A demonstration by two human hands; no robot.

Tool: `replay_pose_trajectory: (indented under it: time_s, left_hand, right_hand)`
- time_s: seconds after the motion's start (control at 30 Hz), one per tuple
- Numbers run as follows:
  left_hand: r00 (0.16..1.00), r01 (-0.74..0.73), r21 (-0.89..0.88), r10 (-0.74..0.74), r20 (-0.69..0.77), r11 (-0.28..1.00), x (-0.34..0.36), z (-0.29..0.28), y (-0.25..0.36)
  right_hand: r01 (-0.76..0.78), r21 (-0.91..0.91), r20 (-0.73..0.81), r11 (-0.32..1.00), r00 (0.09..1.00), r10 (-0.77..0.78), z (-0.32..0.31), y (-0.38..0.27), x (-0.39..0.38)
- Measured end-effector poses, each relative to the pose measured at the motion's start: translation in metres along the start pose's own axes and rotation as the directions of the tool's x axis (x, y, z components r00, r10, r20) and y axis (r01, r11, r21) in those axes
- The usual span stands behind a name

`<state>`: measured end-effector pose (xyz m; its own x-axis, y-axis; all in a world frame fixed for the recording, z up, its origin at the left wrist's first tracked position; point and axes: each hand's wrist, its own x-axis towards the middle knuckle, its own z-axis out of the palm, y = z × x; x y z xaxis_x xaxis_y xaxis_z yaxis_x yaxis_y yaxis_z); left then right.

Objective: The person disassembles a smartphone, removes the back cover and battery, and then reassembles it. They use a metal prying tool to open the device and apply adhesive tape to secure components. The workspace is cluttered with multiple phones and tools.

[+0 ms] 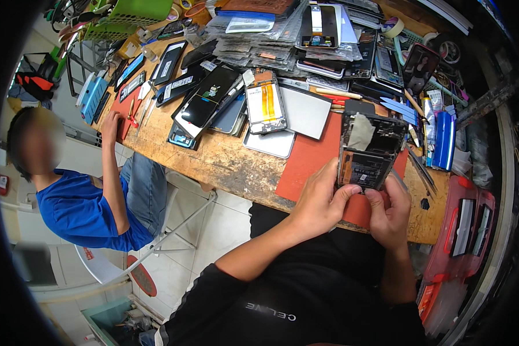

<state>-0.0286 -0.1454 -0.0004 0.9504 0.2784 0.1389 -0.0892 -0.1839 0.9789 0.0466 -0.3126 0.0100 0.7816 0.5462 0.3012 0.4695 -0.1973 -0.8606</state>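
Opened phone [368, 151], back cover removed, held upright over the red work mat [311, 158]; left hand [320, 199] grasps its lower left edge, thumb pressed on the bottom rim; right hand [391, 209] pinches the lower right corner; beyond the hands, a wooden bench [230, 164] strewn with phone screens; far left of the left hand, a seated person in a blue shirt [78, 210] rests a hand on the bench.
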Motion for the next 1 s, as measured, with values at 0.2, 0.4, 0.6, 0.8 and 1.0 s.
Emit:
replay_pose_trajectory:
  time_s: [0.2, 0.4, 0.6, 0.8, 1.0]
  left_hand:
    - [0.993, 0.075, -0.073, -0.068, 0.092, 0.994, -0.002, -0.010, -0.002]
    - [0.984, 0.122, -0.204, -0.092, 0.152, 0.971, -0.004, -0.024, -0.007]
    - [0.950, 0.312, -0.413, -0.283, 0.133, 0.855, -0.004, -0.015, -0.003]
    - [0.910, 0.410, -0.611, -0.348, 0.225, 0.677, -0.002, -0.019, 0.003]
    - [0.971, 0.239, -0.391, -0.224, 0.083, 0.889, -0.007, -0.001, 0.005]
  right_hand:
    - [-0.094, 0.130, 0.127, 0.987, 0.989, 0.077, -0.006, -0.001, 0.002]
    - [-0.241, 0.273, 0.163, 0.931, 0.966, 0.202, -0.002, -0.002, -0.003]
    - [-0.312, 0.485, 0.253, 0.817, 0.944, 0.211, 0.008, 0.009, 0.001]
    - [-0.297, 0.642, 0.266, 0.707, 0.951, 0.158, 0.006, 0.015, 0.004]
    - [-0.318, 0.561, 0.283, 0.764, 0.941, 0.184, 0.005, 0.016, -0.003]
